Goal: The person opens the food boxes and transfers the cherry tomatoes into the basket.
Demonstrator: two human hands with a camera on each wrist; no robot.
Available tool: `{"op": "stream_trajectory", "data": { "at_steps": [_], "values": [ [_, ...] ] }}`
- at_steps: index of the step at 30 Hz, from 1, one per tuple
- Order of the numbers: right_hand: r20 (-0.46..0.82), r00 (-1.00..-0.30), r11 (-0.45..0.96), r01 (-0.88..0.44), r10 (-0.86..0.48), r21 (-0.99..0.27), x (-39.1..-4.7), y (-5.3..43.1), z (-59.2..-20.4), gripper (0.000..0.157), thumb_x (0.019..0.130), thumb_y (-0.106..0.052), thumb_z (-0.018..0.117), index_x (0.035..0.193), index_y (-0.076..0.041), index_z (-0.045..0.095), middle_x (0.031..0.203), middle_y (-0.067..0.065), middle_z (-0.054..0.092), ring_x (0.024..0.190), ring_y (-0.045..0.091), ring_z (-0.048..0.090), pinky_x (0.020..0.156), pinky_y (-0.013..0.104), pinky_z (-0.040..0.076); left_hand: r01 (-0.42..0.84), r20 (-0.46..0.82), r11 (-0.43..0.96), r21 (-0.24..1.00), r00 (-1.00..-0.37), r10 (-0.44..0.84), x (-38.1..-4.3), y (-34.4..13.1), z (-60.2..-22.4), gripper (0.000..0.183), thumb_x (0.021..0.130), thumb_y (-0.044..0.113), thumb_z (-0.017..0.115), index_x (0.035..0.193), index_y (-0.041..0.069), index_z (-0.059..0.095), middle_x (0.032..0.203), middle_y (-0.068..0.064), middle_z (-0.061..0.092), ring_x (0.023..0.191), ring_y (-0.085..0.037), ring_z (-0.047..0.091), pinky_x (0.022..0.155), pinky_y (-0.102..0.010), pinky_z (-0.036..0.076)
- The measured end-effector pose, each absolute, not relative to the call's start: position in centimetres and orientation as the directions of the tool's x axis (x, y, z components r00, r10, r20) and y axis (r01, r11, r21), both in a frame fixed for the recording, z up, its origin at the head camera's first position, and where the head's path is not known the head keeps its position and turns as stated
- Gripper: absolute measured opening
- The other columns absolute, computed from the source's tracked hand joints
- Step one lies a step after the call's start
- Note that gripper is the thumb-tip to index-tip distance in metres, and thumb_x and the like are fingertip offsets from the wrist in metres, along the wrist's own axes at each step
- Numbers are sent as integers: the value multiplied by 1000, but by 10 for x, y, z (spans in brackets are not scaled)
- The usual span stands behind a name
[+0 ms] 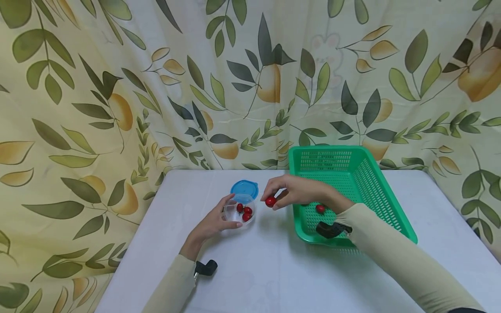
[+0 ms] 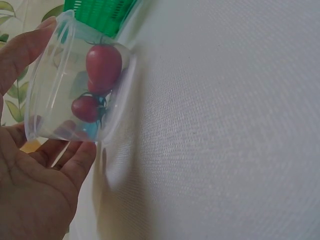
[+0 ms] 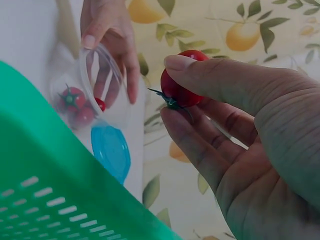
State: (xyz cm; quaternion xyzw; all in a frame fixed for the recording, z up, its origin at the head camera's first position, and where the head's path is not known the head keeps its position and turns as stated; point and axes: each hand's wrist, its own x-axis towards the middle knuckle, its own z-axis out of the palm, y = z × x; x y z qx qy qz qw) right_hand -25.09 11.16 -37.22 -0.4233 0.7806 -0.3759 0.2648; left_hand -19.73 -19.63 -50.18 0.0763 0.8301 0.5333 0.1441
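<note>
My left hand (image 1: pixel 214 222) holds a clear plastic tub (image 2: pixel 50 82) by its side, fingers and thumb curved around it. Several cherry tomatoes (image 2: pixel 103 62) with green stems lie inside the tub. Between the thumb and fingers of my right hand (image 1: pixel 291 190), a red cherry tomato (image 3: pixel 182 82) is pinched, its green stem pointing down in the right wrist view. That hand is just right of the tub, above the table near the basket's left rim. A blue lid (image 1: pixel 245 188) lies behind the tub on the table.
A green perforated basket (image 1: pixel 391 204) stands on the right, under my right forearm. One cherry tomato (image 1: pixel 320 209) shows inside it, and the arm hides part of the interior. A white cloth covers the table (image 1: pixel 250 274). Behind hangs a leaf-and-fruit patterned curtain (image 1: pixel 250 108).
</note>
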Motion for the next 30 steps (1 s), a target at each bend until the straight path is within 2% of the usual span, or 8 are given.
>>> {"op": "stream_trajectory", "data": {
  "at_steps": [5,13,23,30],
  "values": [
    [-110,-535,390,-445,-838,-806,-249,123,-368,34,90,-13,78,122,-25,73,121,-1,66,114,22,62,94,34,57,-17,-147,410,912,-947,286,-197,-197,-502,100,79,33,88,159,32,29,158,-1,40,149,-30,31,113,-59,39],
    [-137,-603,431,-376,-786,-820,-243,138,-364,31,89,-17,80,118,-18,67,120,3,66,113,25,62,90,36,59,-33,-155,396,918,-947,280,-196,-197,-501,101,78,33,89,159,34,28,158,-1,41,149,-30,30,114,-60,36],
    [-82,-597,383,-397,-798,-834,-242,160,-365,32,90,-16,79,119,-10,67,118,7,66,105,29,68,89,32,59,-29,-155,404,914,-947,281,-195,-196,-501,100,78,34,89,158,35,29,159,-2,40,149,-30,30,114,-60,37],
    [-52,-616,407,-452,-786,-794,-240,174,-365,27,90,-20,79,115,-23,70,115,0,67,100,25,67,89,35,56,-27,-153,402,915,-946,284,-195,-196,-501,100,78,34,89,158,34,29,158,-2,41,148,-30,32,114,-60,38]
  ]
}}
